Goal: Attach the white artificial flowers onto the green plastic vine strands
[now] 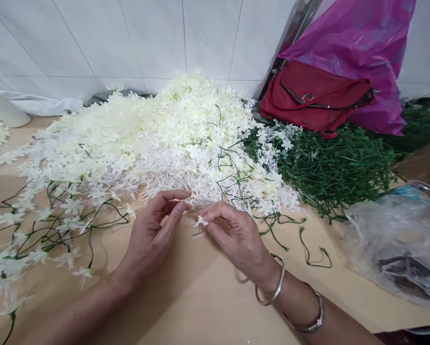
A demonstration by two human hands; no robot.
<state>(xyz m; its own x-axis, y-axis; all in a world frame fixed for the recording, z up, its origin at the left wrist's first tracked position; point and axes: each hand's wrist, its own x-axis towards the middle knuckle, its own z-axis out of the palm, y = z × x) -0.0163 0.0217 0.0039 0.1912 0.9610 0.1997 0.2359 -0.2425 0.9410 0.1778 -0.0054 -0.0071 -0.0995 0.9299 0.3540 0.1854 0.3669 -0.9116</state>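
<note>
Between the thumb and index finger of my right hand (232, 232) is a small white artificial flower (201, 221), pinched close to the pile. Thin pale strands stick out beside it. My left hand (161, 225) is just to the left, its thumb drawn against curled fingers and its index finger stretched above them; whatever it may hold is hidden. A large heap of white and cream artificial flowers (172, 120) lies behind both hands. At the left, white flowers threaded on green stems (71, 225) are spread over the table (186, 297).
Green plastic stems (337, 167) are heaped at the right, below a red handbag (315, 93) and a purple plastic bag (358, 43). A loose green stem (310, 261) lies nearer. A clear plastic bag (394, 244) sits at the right edge. A tiled wall (157, 38) stands behind.
</note>
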